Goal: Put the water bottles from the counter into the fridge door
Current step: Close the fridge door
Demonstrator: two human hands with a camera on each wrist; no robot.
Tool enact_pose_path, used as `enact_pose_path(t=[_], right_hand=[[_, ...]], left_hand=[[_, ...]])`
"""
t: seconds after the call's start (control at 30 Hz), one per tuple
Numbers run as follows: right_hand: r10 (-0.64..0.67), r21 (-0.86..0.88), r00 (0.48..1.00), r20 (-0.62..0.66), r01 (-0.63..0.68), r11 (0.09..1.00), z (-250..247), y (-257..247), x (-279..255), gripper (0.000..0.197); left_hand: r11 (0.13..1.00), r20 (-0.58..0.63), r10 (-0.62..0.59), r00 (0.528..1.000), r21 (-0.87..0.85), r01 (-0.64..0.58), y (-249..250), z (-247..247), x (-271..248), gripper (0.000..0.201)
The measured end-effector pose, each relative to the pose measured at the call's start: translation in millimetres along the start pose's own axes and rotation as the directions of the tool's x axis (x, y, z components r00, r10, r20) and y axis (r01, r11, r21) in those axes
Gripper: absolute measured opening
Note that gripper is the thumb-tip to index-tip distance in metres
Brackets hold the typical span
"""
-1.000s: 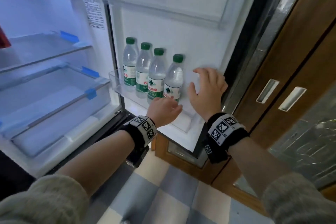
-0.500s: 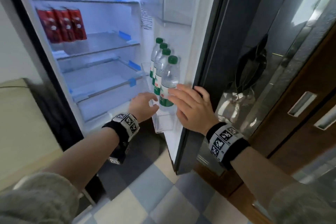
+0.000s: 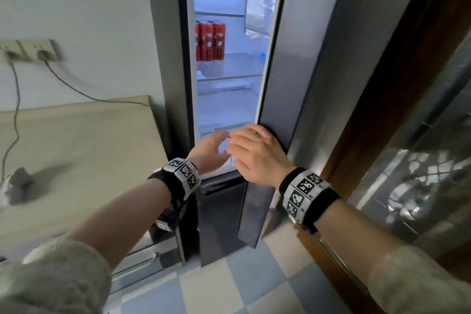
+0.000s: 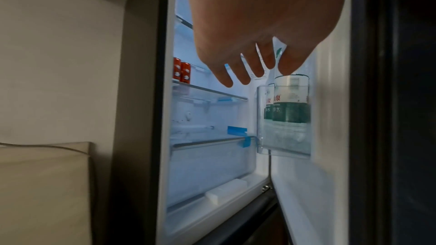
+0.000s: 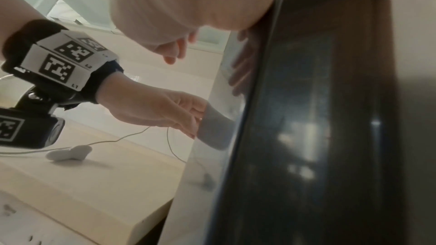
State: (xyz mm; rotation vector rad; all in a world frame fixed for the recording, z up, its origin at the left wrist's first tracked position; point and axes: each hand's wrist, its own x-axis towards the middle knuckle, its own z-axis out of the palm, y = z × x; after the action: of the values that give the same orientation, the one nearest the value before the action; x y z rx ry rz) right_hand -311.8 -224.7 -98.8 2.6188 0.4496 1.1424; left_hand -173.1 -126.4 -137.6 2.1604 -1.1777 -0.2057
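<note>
The fridge door stands only a narrow gap from shut. My right hand lies flat on the door's outer face near its edge, fingers relaxed, holding nothing. In the gap beside it my left hand hangs empty with fingers straight. The head view hides the water bottles. In the left wrist view the water bottles, with white and green labels, stand upright in the clear door bin, just below my left hand's fingertips.
Red cans stand on a fridge shelf. A beige counter lies at the left with a white object and cables from a wall socket. A wooden cabinet stands close at the right, over a checkered floor.
The door has swung from wide open to almost shut with my right hand on it. The bottles have gone out of the head view. My left hand stays in the gap.
</note>
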Motion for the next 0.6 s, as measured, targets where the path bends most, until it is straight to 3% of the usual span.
enact_pose_path(t=[0.2,0.37,0.5,0.6], right_hand=[[-0.004,-0.172,0.996,0.093,0.020,0.985,38.3,-1.9,35.5,0.019],[0.013,-0.252,0.981,0.194,0.037,0.967,64.4,17.0,48.7,0.033],[0.073,-0.252,0.961,0.266,-0.003,0.968,91.8,21.3,63.2,0.032],[0.100,-0.243,0.961,0.257,-0.036,0.969,110.0,23.3,78.2,0.030]], left_hand=[[0.999,-0.124,0.044,0.991,-0.005,-0.045,-48.4,-35.4,1.9,0.041],[0.989,-0.269,0.130,0.954,0.105,-0.105,-75.4,-62.2,11.3,0.044],[0.975,-0.373,0.203,0.905,0.160,-0.153,-91.3,-80.4,20.2,0.054],[0.981,-0.363,0.169,0.916,0.154,-0.120,-102.3,-89.1,30.2,0.069]])
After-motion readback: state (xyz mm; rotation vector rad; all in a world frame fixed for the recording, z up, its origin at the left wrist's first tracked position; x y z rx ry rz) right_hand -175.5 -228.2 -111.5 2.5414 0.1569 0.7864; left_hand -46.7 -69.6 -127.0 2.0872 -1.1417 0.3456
